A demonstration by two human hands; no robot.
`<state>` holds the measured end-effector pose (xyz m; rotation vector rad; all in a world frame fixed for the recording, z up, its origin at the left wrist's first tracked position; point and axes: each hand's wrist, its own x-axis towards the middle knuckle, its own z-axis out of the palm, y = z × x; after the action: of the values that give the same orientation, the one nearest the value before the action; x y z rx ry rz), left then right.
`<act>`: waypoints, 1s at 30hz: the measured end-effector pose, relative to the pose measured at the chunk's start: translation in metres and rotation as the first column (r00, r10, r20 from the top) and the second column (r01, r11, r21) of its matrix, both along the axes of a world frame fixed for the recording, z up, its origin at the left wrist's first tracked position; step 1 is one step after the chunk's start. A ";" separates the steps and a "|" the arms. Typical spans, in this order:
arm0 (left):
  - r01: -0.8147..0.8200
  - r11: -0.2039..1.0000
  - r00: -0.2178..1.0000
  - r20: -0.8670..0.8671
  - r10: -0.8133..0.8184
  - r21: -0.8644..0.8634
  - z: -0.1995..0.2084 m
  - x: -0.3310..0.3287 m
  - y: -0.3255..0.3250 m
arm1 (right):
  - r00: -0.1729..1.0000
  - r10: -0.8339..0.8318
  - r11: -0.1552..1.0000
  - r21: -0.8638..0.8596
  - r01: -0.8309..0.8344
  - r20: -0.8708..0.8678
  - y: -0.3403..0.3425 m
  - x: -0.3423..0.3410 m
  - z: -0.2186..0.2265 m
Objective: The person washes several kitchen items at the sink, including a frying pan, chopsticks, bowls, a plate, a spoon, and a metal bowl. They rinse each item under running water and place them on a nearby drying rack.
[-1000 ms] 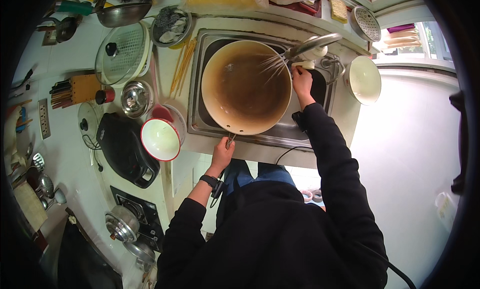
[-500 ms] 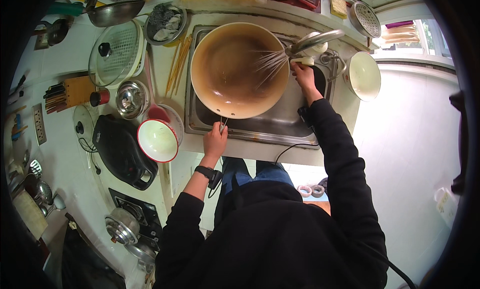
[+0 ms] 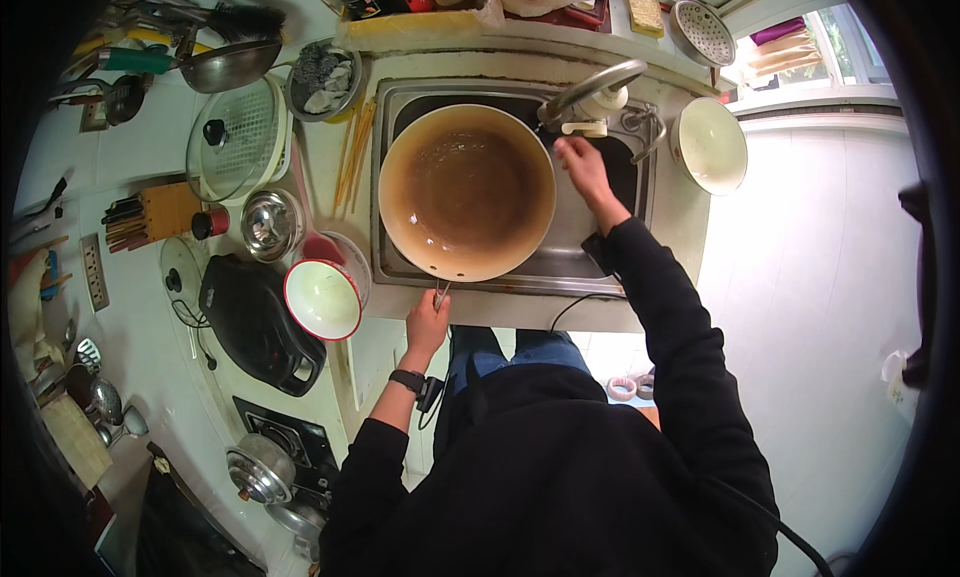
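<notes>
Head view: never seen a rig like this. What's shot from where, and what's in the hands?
There's no machine: a person works bare-handed. All pictures come from one fisheye camera worn on the head, looking down, so straight edges bend. The left hand grips the handle of a large pan over the sink. The right hand is near the faucet; whether it touches anything is unclear. Left of the sink, the counter holds chopsticks and a red-rimmed bowl.
</notes>
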<state>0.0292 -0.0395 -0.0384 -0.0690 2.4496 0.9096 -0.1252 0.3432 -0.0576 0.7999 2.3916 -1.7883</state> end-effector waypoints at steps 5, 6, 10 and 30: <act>0.030 1.000 0.985 -0.172 -0.029 0.003 -0.005 0.011 -0.002 | 0.908 0.387 0.765 0.493 -0.415 0.163 -0.014 0.019 0.022; 0.029 1.000 0.979 -0.202 -0.028 -0.001 -0.009 0.013 0.000 | 0.909 0.411 0.780 0.492 -0.387 0.065 -0.016 0.019 0.027; -0.086 0.955 0.983 -0.133 0.128 0.285 -0.024 0.011 0.011 | 0.878 0.445 0.807 0.505 -0.307 -0.177 -0.020 0.005 0.047; -0.163 0.906 0.985 0.120 0.125 0.392 -0.035 0.007 0.027 | 0.709 0.694 0.720 0.108 -0.686 -0.123 -0.213 0.110 0.014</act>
<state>0.0361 -0.0129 -0.0738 -0.1442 2.1478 1.4253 -0.0148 0.1306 -0.0435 -0.2664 2.3516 -1.4874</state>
